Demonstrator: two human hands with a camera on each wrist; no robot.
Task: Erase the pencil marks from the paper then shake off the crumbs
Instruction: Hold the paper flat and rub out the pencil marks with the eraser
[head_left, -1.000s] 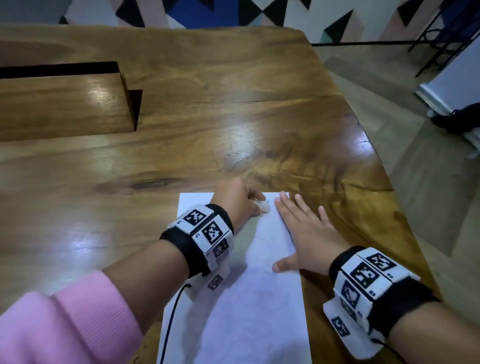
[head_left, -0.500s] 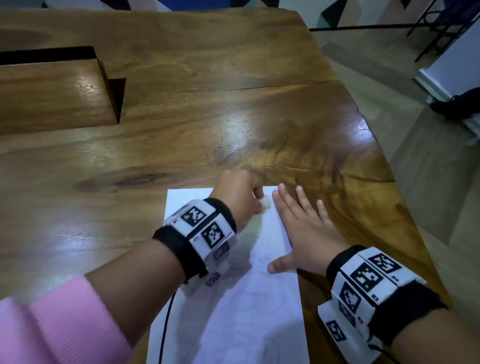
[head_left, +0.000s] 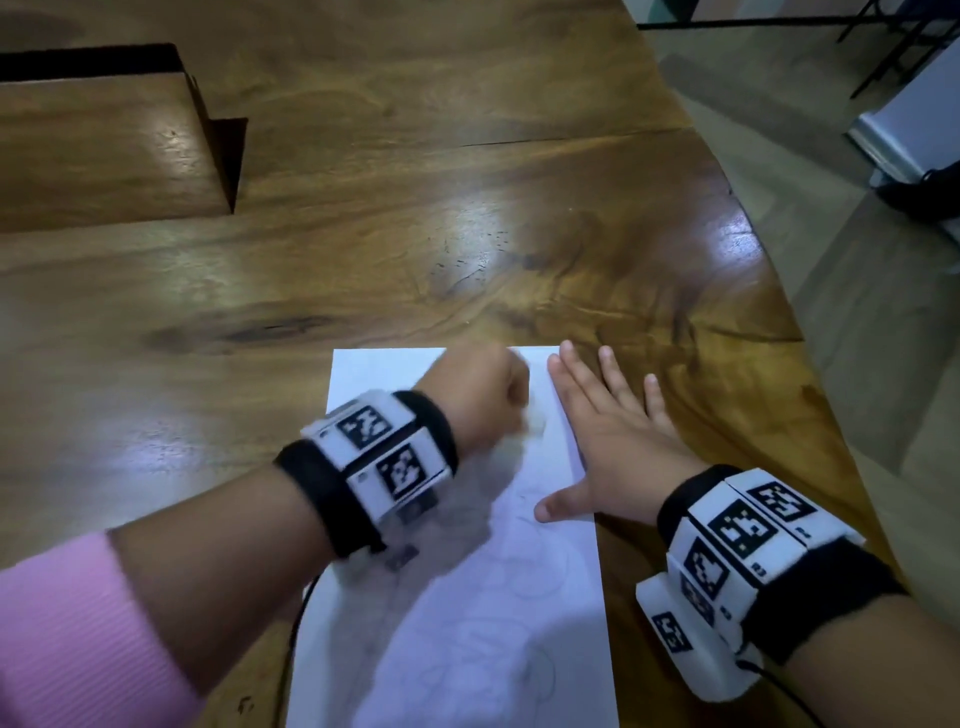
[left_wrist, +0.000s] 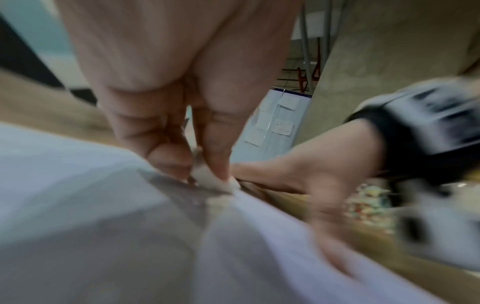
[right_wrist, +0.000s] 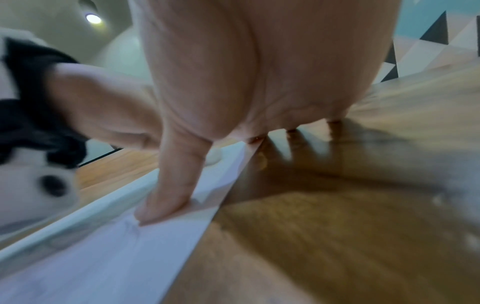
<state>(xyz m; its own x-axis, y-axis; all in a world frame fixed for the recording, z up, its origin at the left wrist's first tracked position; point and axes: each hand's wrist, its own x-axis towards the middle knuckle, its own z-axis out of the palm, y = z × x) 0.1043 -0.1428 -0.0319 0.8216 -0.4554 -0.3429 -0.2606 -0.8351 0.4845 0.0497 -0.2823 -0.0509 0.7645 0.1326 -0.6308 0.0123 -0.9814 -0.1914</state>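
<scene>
A white sheet of paper (head_left: 467, 623) with faint pencil drawings lies on the wooden table (head_left: 363, 260) near its front right corner. My left hand (head_left: 483, 395) is curled over the paper's upper part and pinches a small white eraser (left_wrist: 210, 181) against the sheet; the eraser (head_left: 535, 423) shows as a blur in the head view. My right hand (head_left: 608, 431) lies flat with straight fingers across the paper's right edge, its thumb (right_wrist: 166, 197) pressing the paper (right_wrist: 116, 246) down.
A rectangular recess (head_left: 104, 140) is cut into the table at the far left. The table's right edge (head_left: 779, 312) runs close beside my right hand, with the floor beyond. A thin black cable (head_left: 298, 618) trails from my left wristband.
My left hand with the eraser has slid from the paper's top edge back toward me and is blurred with motion. The right hand stays flat on the paper's edge.
</scene>
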